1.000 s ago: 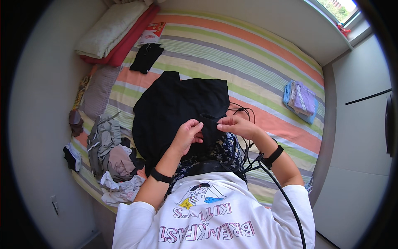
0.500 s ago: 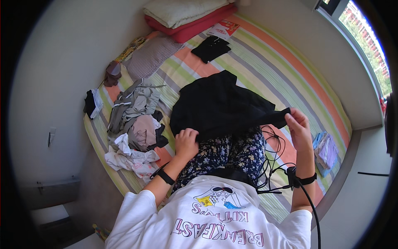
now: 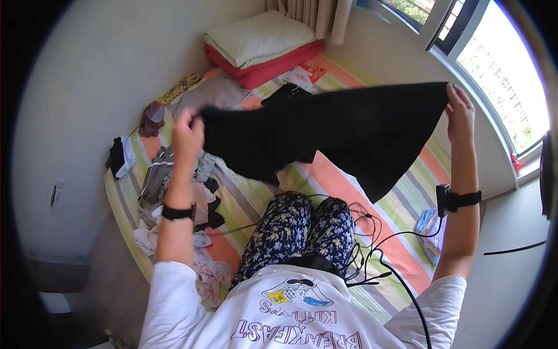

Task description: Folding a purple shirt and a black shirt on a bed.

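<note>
A black garment (image 3: 343, 125) is stretched in the air above the bed, its exact kind unclear. My left hand (image 3: 188, 136), somewhat blurred, grips its left end. At the upper right corner, my right hand (image 3: 460, 107) pinches the cloth between thumb and fingers. The lower edge hangs loose with a gap near the middle, and a pointed corner droops at the right. Behind it, a folded black garment (image 3: 286, 93) on the bed is partly covered from sight.
Rumpled grey clothes (image 3: 157, 177) and white clothes (image 3: 148, 238) lie at the left. Folded bedding (image 3: 261, 41) stands at the back beside a red-and-white booklet (image 3: 307, 74). A lilac and blue folded pile (image 3: 429, 230) sits at right. Black cables (image 3: 366, 244) trail beside my lap.
Both hands have risen and moved apart, lifting the black garment off the bed and my knees. It was lying mostly flat; now it hangs spread between them. My view has tilted up somewhat.
</note>
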`<state>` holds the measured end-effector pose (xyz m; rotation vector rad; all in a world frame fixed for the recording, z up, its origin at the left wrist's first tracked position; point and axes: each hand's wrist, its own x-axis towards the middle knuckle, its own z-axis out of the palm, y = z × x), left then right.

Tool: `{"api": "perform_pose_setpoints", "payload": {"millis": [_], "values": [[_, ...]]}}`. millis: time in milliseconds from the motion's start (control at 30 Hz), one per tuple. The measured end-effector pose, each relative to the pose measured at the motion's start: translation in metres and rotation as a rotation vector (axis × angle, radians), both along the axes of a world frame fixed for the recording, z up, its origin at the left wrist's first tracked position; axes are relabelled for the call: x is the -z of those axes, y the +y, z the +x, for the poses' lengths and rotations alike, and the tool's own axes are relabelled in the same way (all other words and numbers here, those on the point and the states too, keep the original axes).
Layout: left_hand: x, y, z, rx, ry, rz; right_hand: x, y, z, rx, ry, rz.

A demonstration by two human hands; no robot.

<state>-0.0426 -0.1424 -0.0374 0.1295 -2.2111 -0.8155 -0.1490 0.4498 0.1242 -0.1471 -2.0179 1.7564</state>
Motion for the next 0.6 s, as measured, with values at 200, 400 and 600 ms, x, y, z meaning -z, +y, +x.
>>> {"api": "perform_pose_setpoints", "payload": {"millis": [200, 400, 600], "values": [[-0.224, -0.007, -0.018, -0.237, 0.675, -0.355, -0.114, 0.022, 0.031, 0.135, 0.661, -0.030], [-0.241, 0.017, -0.037, -0.061, 0.036, -0.579, -0.071, 0.057, 0.023, 0.067, 0.080, 0.130], [-0.267, 0.033, -0.012, 0.076, 0.344, -0.189, -0.053, 0.093, 0.043, 0.134, 0.308, -0.081]]}}
